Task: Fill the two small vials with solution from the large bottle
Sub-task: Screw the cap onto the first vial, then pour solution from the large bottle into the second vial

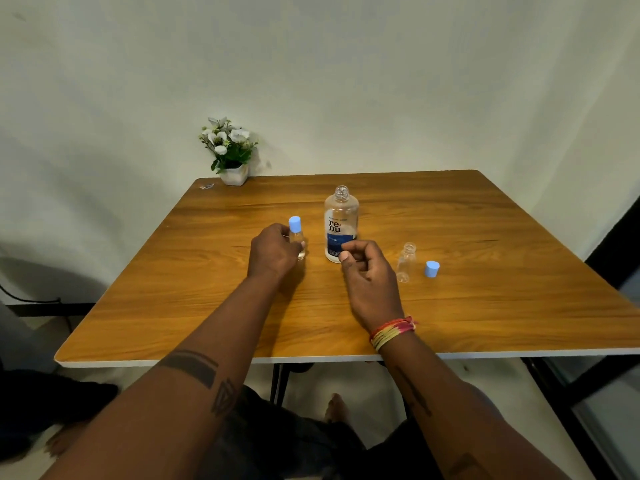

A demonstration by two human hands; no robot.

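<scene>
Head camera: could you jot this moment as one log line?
left hand holds capped vial | right hand empty | big bottle uncapped | second vial open, cap beside

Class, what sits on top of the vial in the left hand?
A blue cap tops the vial. The left hand covers much of the vial's body.

This looks like a plain room in a home or small office. A wood-grain worktop (450, 306) on black metal legs stands pushed into a corner of bare, pale walls (346, 81), and a small white pot of artificial flowers (230, 150) sits at its far left corner. A black cable (31, 299) runs along the wall on the left, low down.
</scene>
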